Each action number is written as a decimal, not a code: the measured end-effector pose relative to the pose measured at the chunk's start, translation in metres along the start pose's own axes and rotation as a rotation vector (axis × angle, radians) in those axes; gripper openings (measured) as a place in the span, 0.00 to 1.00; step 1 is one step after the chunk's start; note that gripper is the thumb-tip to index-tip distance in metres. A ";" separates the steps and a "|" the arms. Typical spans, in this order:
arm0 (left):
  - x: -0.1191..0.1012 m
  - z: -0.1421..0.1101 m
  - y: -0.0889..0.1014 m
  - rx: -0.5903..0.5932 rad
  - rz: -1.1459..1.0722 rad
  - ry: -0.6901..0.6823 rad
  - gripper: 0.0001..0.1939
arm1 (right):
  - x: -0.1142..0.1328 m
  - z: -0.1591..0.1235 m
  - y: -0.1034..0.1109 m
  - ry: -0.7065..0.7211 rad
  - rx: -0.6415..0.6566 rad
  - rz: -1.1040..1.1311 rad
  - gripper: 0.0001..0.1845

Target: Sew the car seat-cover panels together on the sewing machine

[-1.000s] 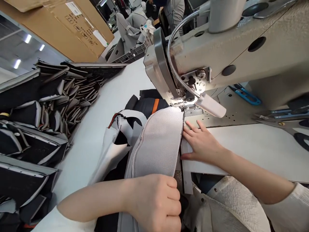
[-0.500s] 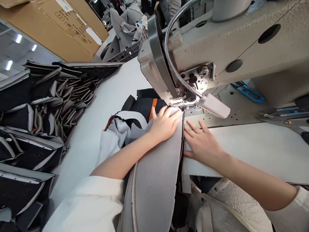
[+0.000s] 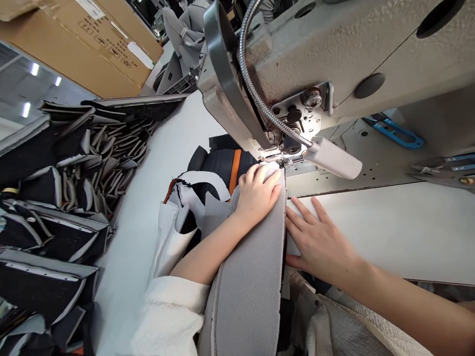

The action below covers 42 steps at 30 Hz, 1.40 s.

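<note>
A long panel of grey textured fabric (image 3: 251, 277) runs from the front edge of the table up to the needle area of a sewing machine (image 3: 276, 157). My left hand (image 3: 257, 194) lies on top of the panel just short of the presser foot, palm down, fingers slightly bent. Along the panel's right edge, my right hand (image 3: 315, 236) rests on the white tabletop with spread fingers, its fingertips and thumb touching that edge. Dark fabric with an orange stripe (image 3: 234, 170) and loose white-grey pieces (image 3: 168, 237) lie left of the panel. The needle tip is hard to make out.
Stacks of black, grey-edged pieces (image 3: 48, 242) line the left side. Blue thread snips (image 3: 399, 132) and scissors (image 3: 445, 170) lie under the machine arm. A white lamp (image 3: 334, 157) on a flexible metal neck hangs over the bed. A cardboard box (image 3: 81, 44) stands behind.
The view has shifted closer to the machine. My left hand's fingers are more bent, its thumb less spread. My right hand sits slightly farther back along the panel's edge.
</note>
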<state>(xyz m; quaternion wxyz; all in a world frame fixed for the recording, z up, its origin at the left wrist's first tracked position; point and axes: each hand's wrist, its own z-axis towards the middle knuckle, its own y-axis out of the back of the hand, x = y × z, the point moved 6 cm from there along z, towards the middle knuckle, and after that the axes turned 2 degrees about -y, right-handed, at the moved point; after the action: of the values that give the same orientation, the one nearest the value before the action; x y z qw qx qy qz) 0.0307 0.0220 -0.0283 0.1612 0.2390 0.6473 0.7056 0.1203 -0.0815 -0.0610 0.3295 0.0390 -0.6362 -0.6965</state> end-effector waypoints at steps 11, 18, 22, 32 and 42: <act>-0.003 -0.003 0.002 0.080 0.088 -0.069 0.22 | 0.004 -0.001 0.004 -0.018 -0.031 -0.029 0.34; -0.004 -0.003 0.001 0.065 0.059 -0.072 0.22 | 0.004 -0.003 0.006 -0.026 -0.073 -0.024 0.30; -0.002 -0.003 0.000 0.047 0.015 -0.079 0.21 | -0.001 -0.003 0.024 -0.019 -0.204 0.032 0.10; -0.003 -0.005 0.002 -0.034 -0.024 -0.047 0.20 | 0.039 -0.005 0.010 0.365 -0.248 -0.003 0.08; 0.000 0.023 -0.004 -0.159 -0.031 -0.033 0.16 | 0.013 0.007 0.018 0.368 -0.193 -0.061 0.12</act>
<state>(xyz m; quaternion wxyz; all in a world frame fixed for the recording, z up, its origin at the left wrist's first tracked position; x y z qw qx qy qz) 0.0428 0.0415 -0.0308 0.2011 0.2273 0.5902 0.7480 0.1142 -0.0812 -0.0388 0.4211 0.1530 -0.4942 -0.7450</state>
